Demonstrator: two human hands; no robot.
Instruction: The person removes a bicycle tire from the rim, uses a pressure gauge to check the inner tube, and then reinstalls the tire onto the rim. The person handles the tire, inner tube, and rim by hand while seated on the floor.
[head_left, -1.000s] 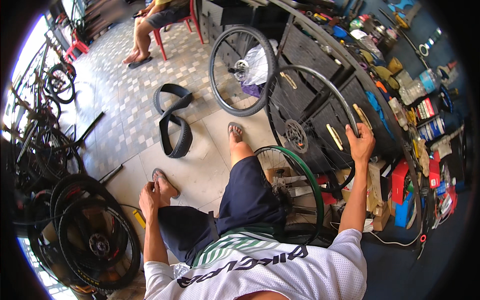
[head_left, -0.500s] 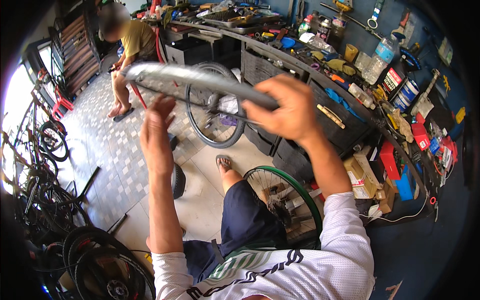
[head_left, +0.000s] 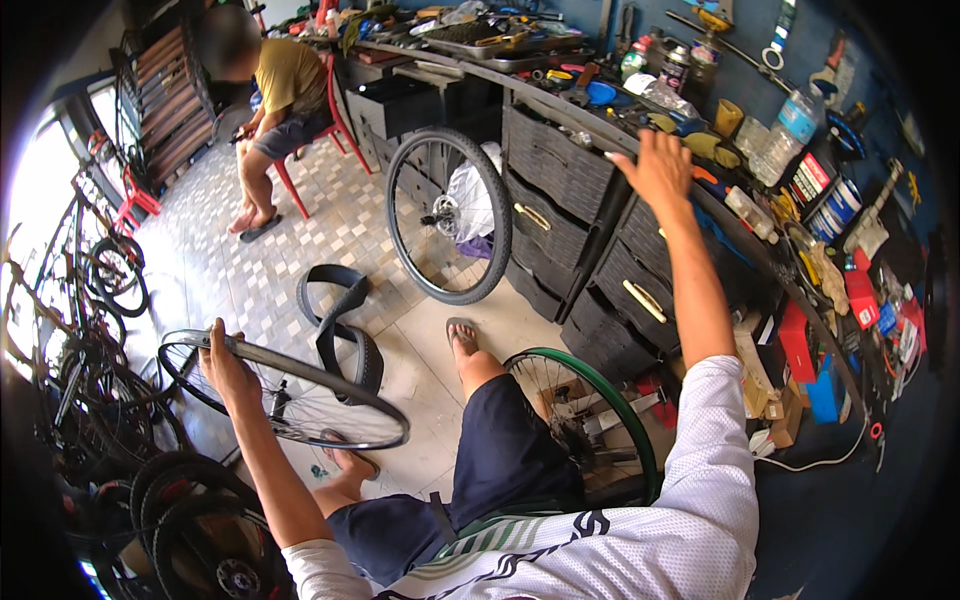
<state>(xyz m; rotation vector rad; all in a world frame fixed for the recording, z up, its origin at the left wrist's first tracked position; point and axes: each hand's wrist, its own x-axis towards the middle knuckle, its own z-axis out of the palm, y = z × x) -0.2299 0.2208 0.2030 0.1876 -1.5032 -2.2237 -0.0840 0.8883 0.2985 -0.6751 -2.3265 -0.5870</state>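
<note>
Wheel (head_left: 281, 398) now in left hand (head_left: 229, 370), shirt (head_left: 630, 535) lettered

Glossy metal wheel rim (head_left: 302, 369), matt rubber tyre (head_left: 369, 362), textured plastic drawers (head_left: 556, 152)

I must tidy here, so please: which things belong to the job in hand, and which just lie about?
In use: bare wheel, gripped by the left hand.
Apparently lying about: twisted tyre on the floor; clear bottle, tan cup on the workbench.

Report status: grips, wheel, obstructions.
Left grip closed on grey-rimmed, spoked bicycle wheel, tilted. Right grip open, empty. Twisted black tyre on floor, partly hidden by wheel.
</note>
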